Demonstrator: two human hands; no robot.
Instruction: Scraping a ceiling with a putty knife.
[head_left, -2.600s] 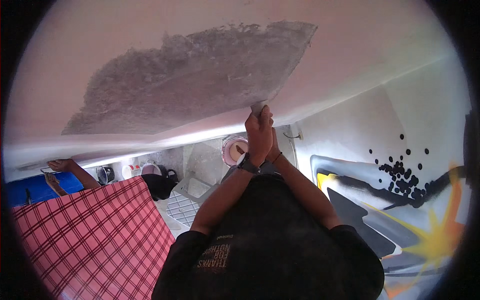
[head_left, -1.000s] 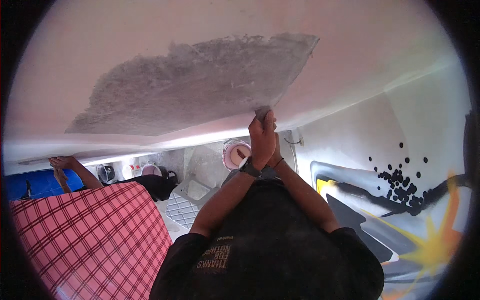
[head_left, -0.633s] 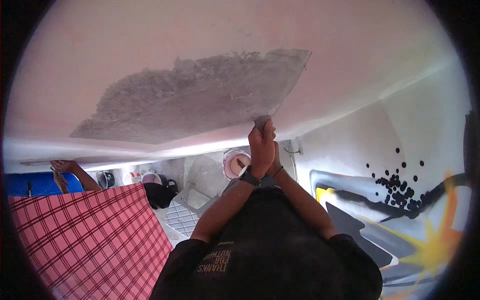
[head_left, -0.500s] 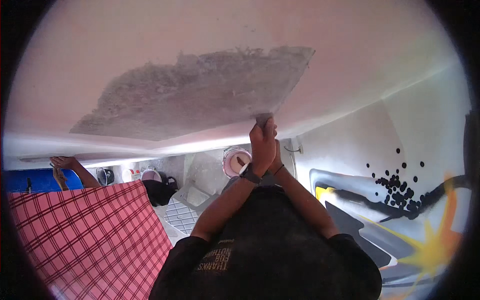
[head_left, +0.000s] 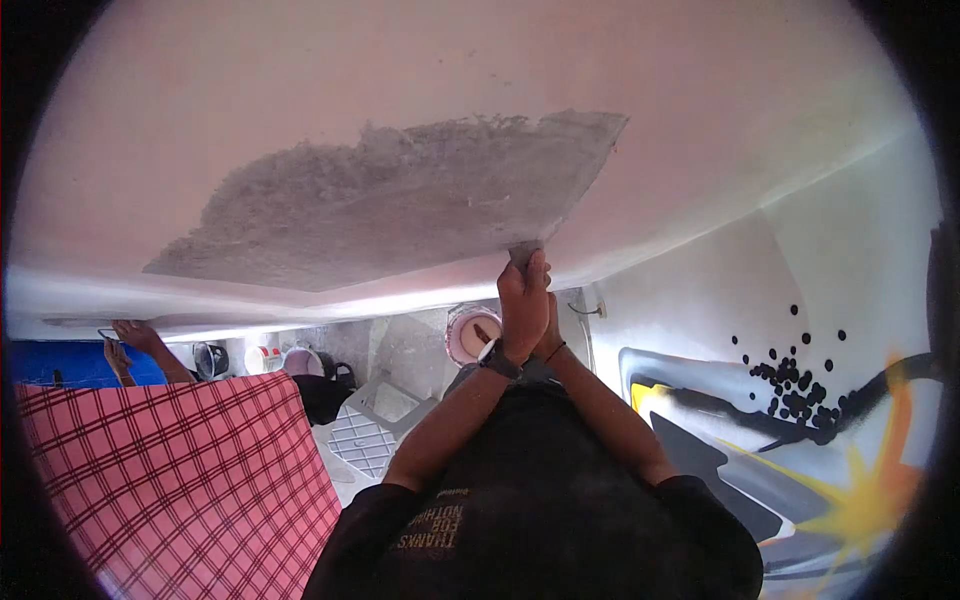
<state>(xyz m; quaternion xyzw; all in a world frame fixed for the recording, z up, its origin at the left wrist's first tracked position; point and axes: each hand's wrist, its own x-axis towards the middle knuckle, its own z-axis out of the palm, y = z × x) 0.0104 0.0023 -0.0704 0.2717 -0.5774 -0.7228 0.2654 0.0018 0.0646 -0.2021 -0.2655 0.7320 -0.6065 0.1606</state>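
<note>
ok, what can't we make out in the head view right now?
All in the head view:
- Right hand: mostly hidden behind the left hand; its grip can't be told.
- Gray tool: lower part covered by the left hand; exact type unclear.
- Wristwatch: face too small to read.
- Co-worker's upper hand: too small to tell what it holds, if anything.

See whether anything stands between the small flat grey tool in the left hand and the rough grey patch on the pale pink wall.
Nothing visible does: the small flat grey tool in the left hand appears to meet the rough grey patch at its lower right corner.
</note>
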